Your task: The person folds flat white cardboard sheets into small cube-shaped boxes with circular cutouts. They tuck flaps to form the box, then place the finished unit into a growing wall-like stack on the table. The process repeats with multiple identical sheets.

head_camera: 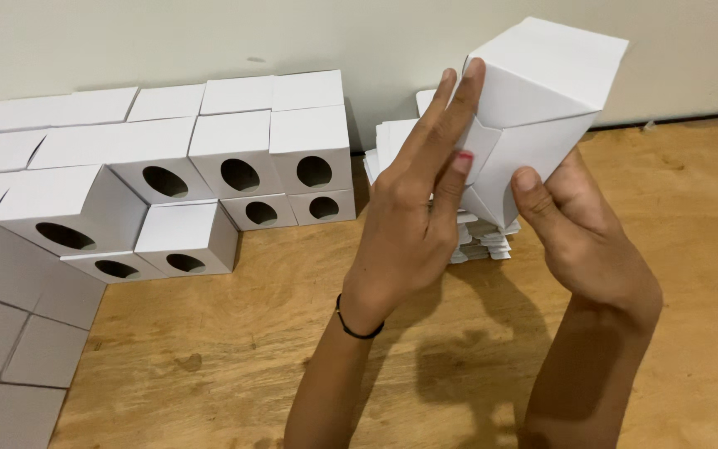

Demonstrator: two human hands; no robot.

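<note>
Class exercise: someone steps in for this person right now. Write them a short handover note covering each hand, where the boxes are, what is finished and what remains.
Left hand: flat against the side of the white box, fingers pressing a flap.
Right hand: grips the same box from below, thumb on its front.
The box is held in the air, one end flap not yet closed.
Done: folded boxes with round holes stacked along the wall at left.
Left: a pile of flat blanks on the wooden table behind the hands.
</note>
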